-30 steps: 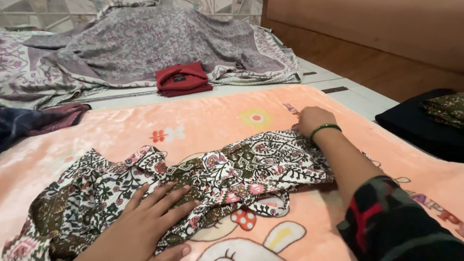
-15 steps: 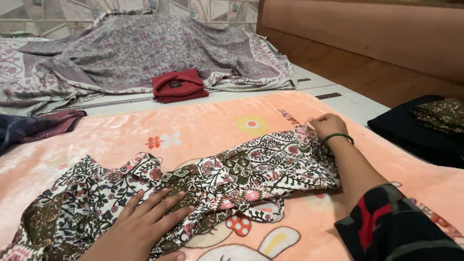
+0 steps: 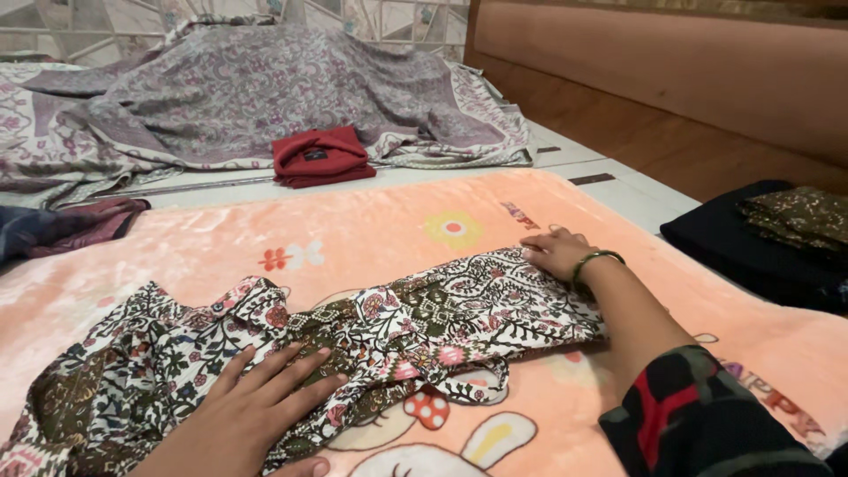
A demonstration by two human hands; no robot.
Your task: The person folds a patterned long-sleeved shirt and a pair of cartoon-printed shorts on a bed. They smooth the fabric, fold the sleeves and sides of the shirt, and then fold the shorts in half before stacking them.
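A floral garment (image 3: 371,336) in white, dark green and pink lies stretched across a peach cartoon blanket (image 3: 371,225). My left hand (image 3: 256,402) rests flat on its rumpled left part, fingers spread. My right hand (image 3: 555,250), with a green bangle on the wrist, lies palm down on the garment's far right end, fingers extended. I cannot tell whether it pinches the cloth. My right sleeve is dark with red and green patches.
A folded red cloth (image 3: 320,156) lies beyond the blanket. Behind it spreads a grey-purple patterned sheet (image 3: 265,88). A dark bundle (image 3: 62,225) sits at the left edge. At right, a black cloth (image 3: 751,238) carries a folded dark green piece (image 3: 799,216). A wooden headboard (image 3: 671,71) rises behind.
My right hand went from gripping the garment's right end to lying flatter on it, slightly nearer and to the left. The left hand stayed pressed on the cloth.
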